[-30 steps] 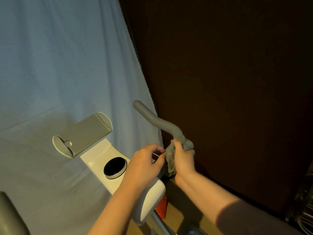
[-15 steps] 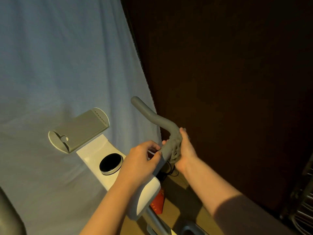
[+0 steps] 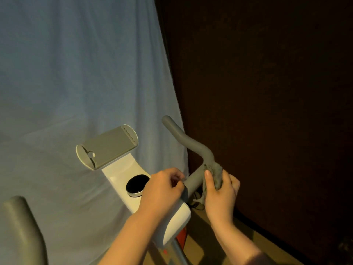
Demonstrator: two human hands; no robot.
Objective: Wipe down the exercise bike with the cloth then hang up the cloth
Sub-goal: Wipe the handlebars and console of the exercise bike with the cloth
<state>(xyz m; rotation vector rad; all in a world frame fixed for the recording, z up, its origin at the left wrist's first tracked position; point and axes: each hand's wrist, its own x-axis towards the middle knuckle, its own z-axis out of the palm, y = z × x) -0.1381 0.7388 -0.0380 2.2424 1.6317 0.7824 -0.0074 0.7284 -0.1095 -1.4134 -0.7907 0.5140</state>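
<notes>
The exercise bike's white console (image 3: 122,175) stands low in the middle, with a round black dial (image 3: 136,185) and a grey device holder (image 3: 108,148) above it. The grey right handlebar (image 3: 188,142) rises from the console and bends away up-left. My right hand (image 3: 219,194) grips a grey cloth (image 3: 215,172) wrapped round the handlebar just below its bend. My left hand (image 3: 162,190) has curled fingers at the base of the same bar; whether it pinches anything is hidden.
A pale blue sheet (image 3: 76,73) hangs behind the bike on the left. A dark brown wall (image 3: 267,92) fills the right side. The grey left handlebar (image 3: 21,230) shows at the lower left. Wood floor and a red part (image 3: 182,240) lie below the console.
My right hand has slid the cloth along the handlebar near the bend, turning its grip. The left hand stayed at the bar's base. The view shifted slightly.
</notes>
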